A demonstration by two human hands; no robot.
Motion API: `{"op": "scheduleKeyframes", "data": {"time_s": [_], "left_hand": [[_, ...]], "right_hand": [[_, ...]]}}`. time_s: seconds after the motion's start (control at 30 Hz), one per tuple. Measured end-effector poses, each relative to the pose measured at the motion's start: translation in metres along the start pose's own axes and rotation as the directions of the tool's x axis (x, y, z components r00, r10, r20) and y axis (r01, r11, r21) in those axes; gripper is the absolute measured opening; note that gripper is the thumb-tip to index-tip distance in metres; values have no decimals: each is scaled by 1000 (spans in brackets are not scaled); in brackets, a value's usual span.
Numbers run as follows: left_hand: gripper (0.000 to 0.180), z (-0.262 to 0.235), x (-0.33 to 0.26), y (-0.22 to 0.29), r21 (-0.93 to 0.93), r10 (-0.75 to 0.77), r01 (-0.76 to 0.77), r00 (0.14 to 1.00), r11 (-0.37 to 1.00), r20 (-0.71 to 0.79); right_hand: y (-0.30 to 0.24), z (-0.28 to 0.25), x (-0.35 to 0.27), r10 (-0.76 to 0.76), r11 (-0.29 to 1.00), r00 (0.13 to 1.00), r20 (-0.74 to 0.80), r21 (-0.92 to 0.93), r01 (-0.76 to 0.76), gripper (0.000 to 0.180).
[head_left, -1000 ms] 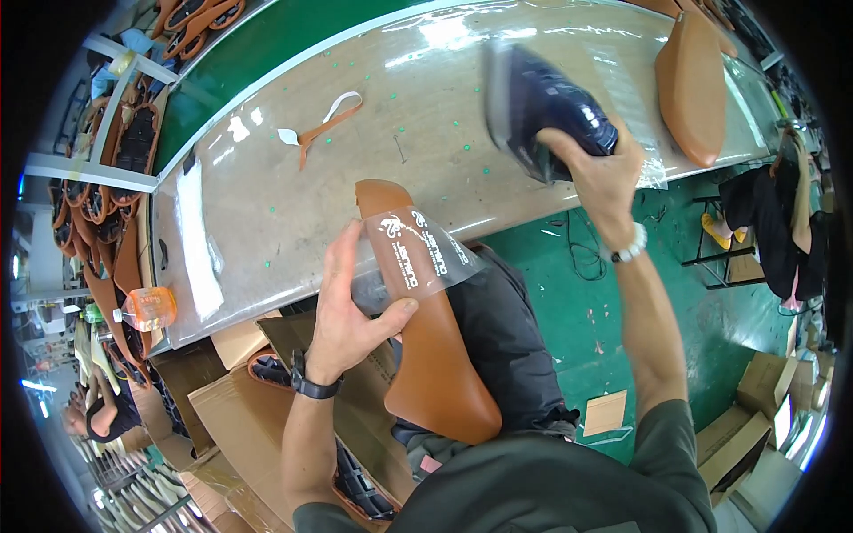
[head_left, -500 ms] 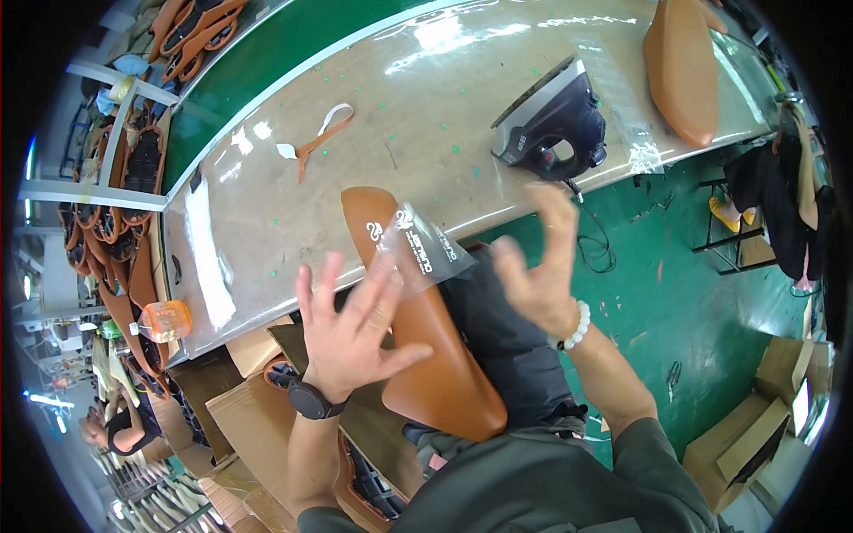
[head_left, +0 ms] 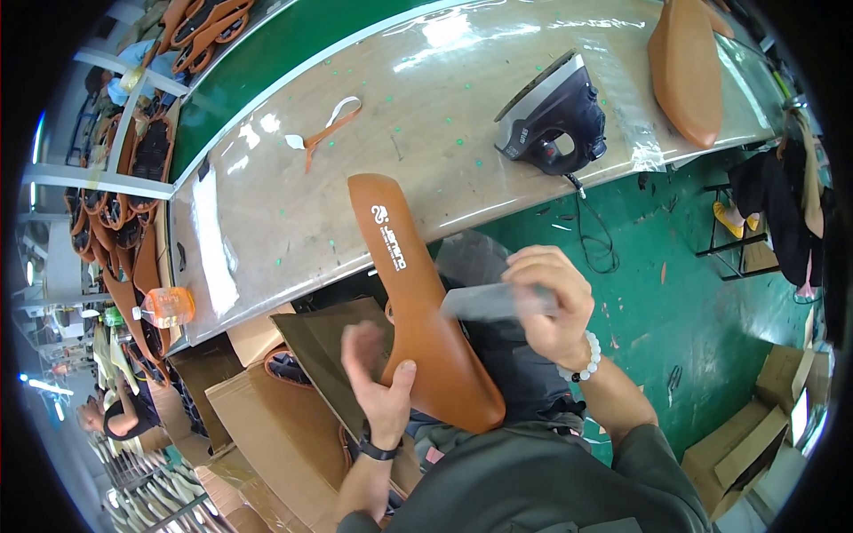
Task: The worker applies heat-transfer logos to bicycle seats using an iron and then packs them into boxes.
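Note:
A long brown saddle-shaped seat (head_left: 418, 338) lies across my lap, its narrow end over the table edge, with white printing near that end. My left hand (head_left: 382, 400) is beside its left edge, fingers apart and blurred, the thumb at the seat's surface. To the right of the seat, my right hand (head_left: 555, 306) is closed on a flat, greyish translucent piece (head_left: 489, 303), blurred by motion; its far end overlaps the seat in view. A clear plastic film (head_left: 473, 258) shows above my thigh, beyond that piece.
On the table (head_left: 293, 209) rest a dark iron (head_left: 555, 124), a forked brown strip (head_left: 330, 139) and another brown seat (head_left: 684, 75). An orange bottle (head_left: 167, 306) stands at the left corner. Open cardboard boxes (head_left: 267, 426) lie below left. A cable (head_left: 595, 233) hangs toward the green floor.
The printed film over the seat's narrow end is gone from there, leaving white printing visible. My left hand has lowered to the seat's edge; my right has closed on a translucent piece.

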State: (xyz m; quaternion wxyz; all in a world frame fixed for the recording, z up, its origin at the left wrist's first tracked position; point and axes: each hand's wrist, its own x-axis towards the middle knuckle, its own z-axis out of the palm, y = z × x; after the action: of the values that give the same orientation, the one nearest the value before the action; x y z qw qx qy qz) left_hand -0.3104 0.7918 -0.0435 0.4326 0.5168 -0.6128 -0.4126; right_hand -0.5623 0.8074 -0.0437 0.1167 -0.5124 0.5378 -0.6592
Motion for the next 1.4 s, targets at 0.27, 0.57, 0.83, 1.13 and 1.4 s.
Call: {"op": "scheduleKeyframes", "data": {"time_s": [0.27,0.57,0.83,1.13,1.4], "left_hand": [[54,-9,-52,-21,-574,-377,340,924,745,58],[75,-91,-85,20,-692,-226,144,974,708,-29],[35,-215,-134,47,-236,-96,-79,757,969,-646],[46,-383,-188,-33,67,-318,518,616,853,-720],[48,-389,-184,-256,-737,-898,519,319,433,-304]], "right_hand": [[-5,16,-36,472,855,871,-131,308,-417,6],[-61,49,-33,366,907,926,-88,258,-334,6],[-70,91,-50,264,925,947,183,231,-302,6],[-52,129,-85,344,896,830,439,110,-430,11],[-36,158,-93,364,910,778,512,-20,-413,9]]}}
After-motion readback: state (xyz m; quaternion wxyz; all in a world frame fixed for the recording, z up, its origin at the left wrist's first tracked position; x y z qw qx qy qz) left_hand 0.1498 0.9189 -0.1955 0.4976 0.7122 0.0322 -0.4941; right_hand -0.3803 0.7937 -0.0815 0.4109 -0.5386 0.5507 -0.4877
